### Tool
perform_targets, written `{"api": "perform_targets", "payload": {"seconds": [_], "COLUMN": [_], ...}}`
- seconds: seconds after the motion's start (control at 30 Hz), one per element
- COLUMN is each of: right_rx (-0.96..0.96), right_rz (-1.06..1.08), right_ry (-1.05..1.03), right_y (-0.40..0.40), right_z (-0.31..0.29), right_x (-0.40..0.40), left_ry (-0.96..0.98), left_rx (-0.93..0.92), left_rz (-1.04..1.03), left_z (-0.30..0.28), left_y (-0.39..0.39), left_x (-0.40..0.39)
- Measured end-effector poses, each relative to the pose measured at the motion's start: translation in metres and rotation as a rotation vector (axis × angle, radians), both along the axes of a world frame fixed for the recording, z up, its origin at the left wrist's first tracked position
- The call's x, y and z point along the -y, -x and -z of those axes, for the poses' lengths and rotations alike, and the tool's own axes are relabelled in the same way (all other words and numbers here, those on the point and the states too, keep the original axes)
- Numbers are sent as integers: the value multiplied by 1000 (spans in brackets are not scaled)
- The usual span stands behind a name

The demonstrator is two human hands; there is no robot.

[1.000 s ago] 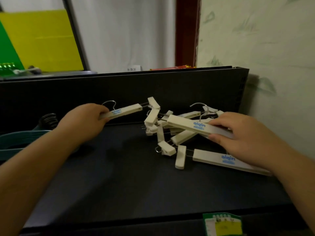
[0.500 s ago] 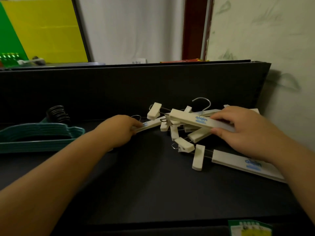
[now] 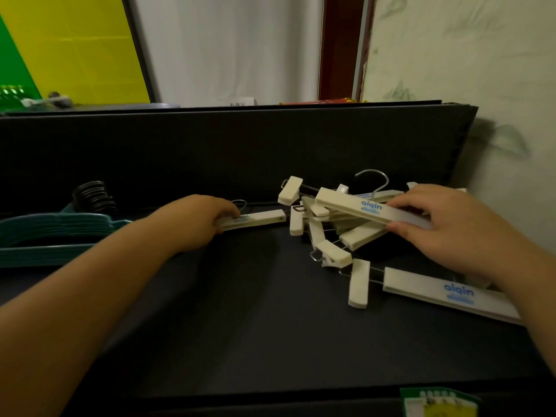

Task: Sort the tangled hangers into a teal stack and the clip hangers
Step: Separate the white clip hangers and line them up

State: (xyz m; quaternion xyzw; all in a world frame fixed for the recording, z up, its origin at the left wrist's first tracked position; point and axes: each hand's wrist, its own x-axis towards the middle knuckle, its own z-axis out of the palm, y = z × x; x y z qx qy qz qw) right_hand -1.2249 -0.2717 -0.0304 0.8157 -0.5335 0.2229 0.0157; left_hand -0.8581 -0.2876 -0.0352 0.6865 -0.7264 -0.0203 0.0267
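Am gripping clip hanger [image 3: 255, 219] in left hand [image 3: 198, 221], long axis pointing right into pile [image 3: 328, 224]; right hand [image 3: 445, 224] pinching top hanger [image 3: 370, 207].

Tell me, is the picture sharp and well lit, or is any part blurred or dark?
Head view: dim overall; the dark table swallows detail; the right hand and the hanger it grips are slightly smeared; wide-angle bending at the edges.

It looked like a shop's back room or stockroom: a dark matte work counter [image 3: 240, 311] held a nested stack of teal plastic hangers [image 3: 51, 233] and a heap of cream branded clip hangers [image 3: 340, 224] (retail-style), beside a scuffed pale wall [image 3: 466, 70] and white curtain [image 3: 225, 46].
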Motion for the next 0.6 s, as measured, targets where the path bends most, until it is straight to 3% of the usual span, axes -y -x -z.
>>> {"api": "perform_targets", "payload": {"seconds": [0.2,0.6], "right_rx": [-6,-5], "right_rz": [-7,-17], "right_ry": [5,-11], "right_y": [-2,4], "right_z": [-2,-2], "right_x": [-1,1], "left_ry": [12,49], "left_rx": [14,24], "left_rz": [-17,154], "left_z": [7,3], "left_y": [-3,-2], "left_x": [1,6]}}
